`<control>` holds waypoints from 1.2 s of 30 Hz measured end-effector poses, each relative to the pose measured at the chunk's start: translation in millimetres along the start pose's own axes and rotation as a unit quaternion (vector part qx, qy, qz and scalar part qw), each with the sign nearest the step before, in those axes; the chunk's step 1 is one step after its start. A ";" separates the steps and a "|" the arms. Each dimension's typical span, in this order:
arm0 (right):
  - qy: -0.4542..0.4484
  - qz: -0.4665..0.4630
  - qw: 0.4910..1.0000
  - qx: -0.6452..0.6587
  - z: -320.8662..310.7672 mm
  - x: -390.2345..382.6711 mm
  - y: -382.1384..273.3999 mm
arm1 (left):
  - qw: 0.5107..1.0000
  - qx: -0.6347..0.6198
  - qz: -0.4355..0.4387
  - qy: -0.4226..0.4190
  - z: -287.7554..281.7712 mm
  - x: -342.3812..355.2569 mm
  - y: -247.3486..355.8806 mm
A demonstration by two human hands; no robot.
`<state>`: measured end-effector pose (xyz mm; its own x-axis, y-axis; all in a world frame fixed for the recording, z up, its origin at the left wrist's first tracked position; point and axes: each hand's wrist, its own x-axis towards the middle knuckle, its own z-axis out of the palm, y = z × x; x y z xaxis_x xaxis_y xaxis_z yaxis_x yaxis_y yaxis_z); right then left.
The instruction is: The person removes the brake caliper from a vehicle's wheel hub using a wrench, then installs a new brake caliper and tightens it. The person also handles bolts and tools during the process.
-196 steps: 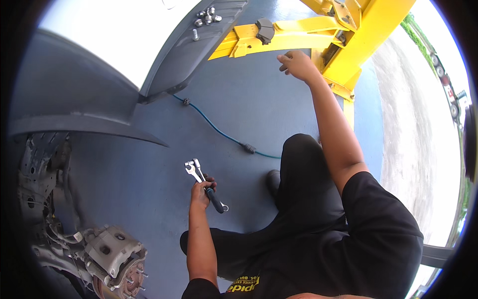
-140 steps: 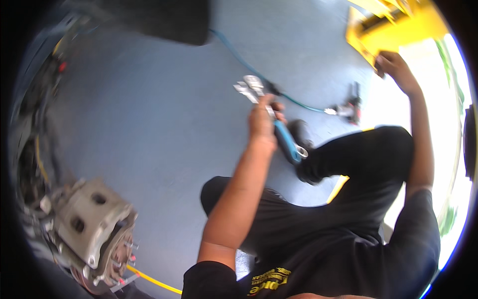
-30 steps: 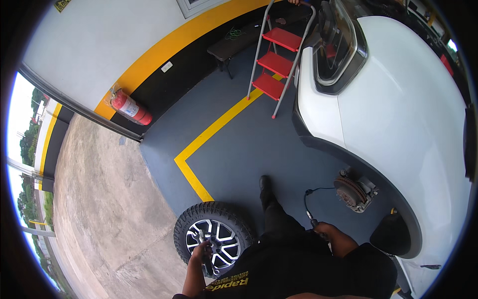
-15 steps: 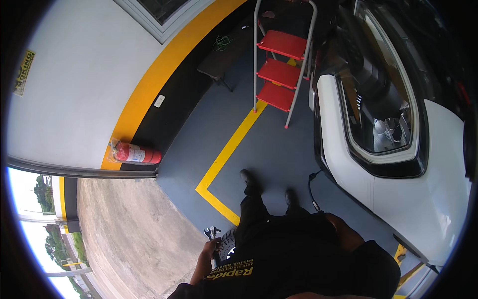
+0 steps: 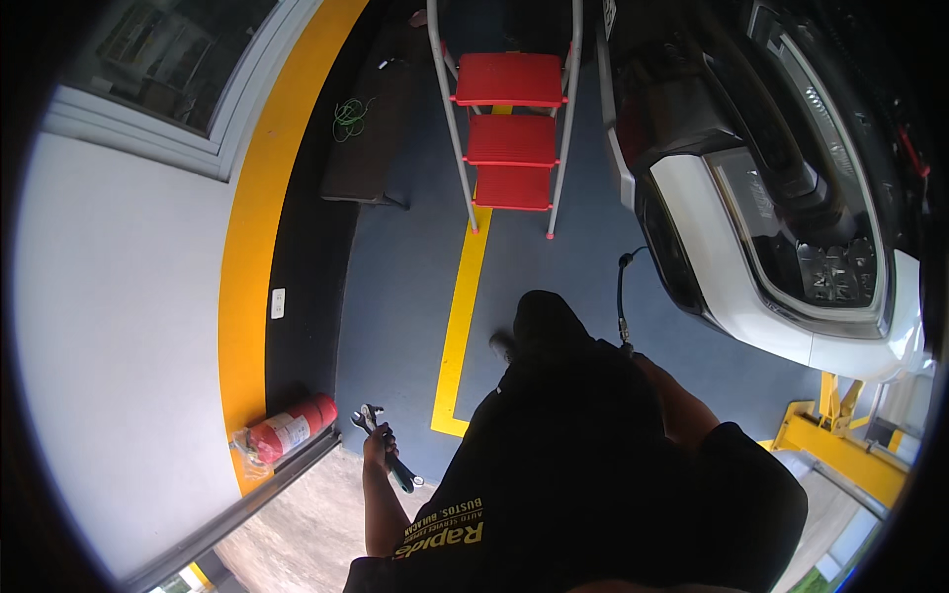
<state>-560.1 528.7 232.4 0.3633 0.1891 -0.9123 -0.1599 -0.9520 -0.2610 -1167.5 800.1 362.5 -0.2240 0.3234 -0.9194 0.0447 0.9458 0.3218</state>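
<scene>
At the lower left, my left hand (image 5: 377, 447) is closed around wrenches. An open jaw (image 5: 364, 417) pokes out above the fist, and a dark handle with a ring end (image 5: 406, 477) sticks out below it. My right hand (image 5: 638, 362) is largely hidden by my dark shirt, with the forearm showing behind it. From that hand a thin black hose (image 5: 621, 296) with metal fittings rises upright, its upper tip bent to the right. The fingers on it are mostly out of sight.
A red three-step ladder (image 5: 509, 138) stands ahead. To the right is a white and black vehicle (image 5: 736, 257), with a yellow lift part (image 5: 840, 450) below it. A dark bench (image 5: 366, 163) with green cord (image 5: 351, 119) lines the left wall, and a red fire extinguisher (image 5: 292, 430) lies nearer.
My view has turned left, and I have stepped further in toward the ladder. The wrenches in my left hand now show more fully; the hose stays with my right hand.
</scene>
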 end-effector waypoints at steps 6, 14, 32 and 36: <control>0.023 0.019 0.997 0.077 53.1 6.2 -87.5 | 0.997 0.015 0.062 -0.041 40.7 53.1 168.1; 0.047 0.024 0.988 0.147 82.9 32.0 -220.6 | 0.979 0.134 0.089 -0.126 143.4 60.6 331.1; 0.094 0.047 0.948 0.301 88.3 -12.8 -505.3 | 0.900 0.341 0.096 -0.253 247.5 203.1 759.4; 0.085 0.040 0.943 0.320 68.5 -51.8 -577.2 | 0.908 0.314 0.117 -0.250 256.6 218.8 818.1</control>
<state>-549.6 1084.9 408.7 0.4594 0.0300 -0.8877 -0.6942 -0.6114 -0.3799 -930.0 1652.5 366.5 0.3270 0.3426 -0.8807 0.6153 0.6302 0.4736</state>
